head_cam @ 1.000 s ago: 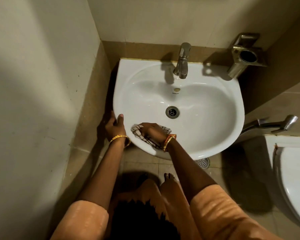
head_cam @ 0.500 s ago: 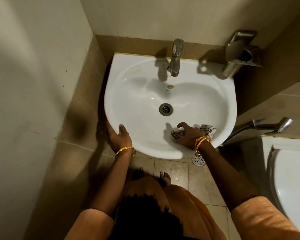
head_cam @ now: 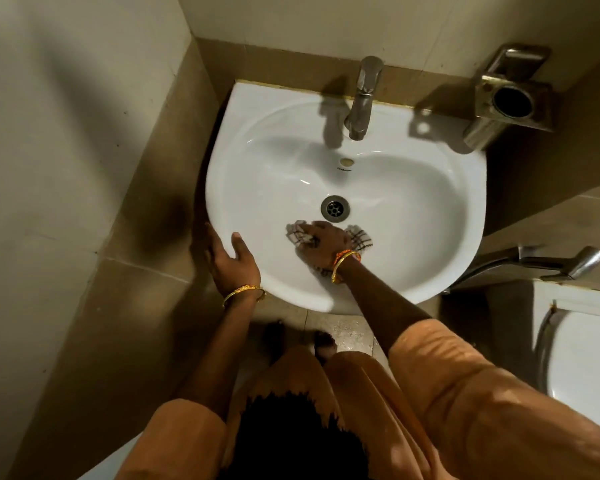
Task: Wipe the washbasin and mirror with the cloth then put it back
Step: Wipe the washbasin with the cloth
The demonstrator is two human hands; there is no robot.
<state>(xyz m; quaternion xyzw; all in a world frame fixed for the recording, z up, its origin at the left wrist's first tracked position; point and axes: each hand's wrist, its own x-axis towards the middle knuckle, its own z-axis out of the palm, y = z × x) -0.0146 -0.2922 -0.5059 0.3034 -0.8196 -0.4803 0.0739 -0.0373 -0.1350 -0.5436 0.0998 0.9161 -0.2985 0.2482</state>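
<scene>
A white washbasin (head_cam: 430, 209) hangs on the tiled wall below me. My right hand (head_cam: 321, 245) presses a white cloth with dark checks (head_cam: 359, 237) flat against the inside of the bowl, just in front of the metal drain (head_cam: 335, 208). The cloth shows on both sides of the hand and is partly hidden under it. My left hand (head_cam: 231, 259) grips the basin's front left rim, thumb on top. No mirror is in view.
A steel tap (head_cam: 362, 98) stands at the back of the basin. A metal wall holder (head_cam: 510, 95) is at the back right. A spray handle (head_cam: 548, 263) and a white toilet (head_cam: 582, 358) are at the right. The left wall is close.
My right hand slid the cloth from the bowl's front left to the front right, then back toward the middle near the drain. My left hand stayed on the rim.
</scene>
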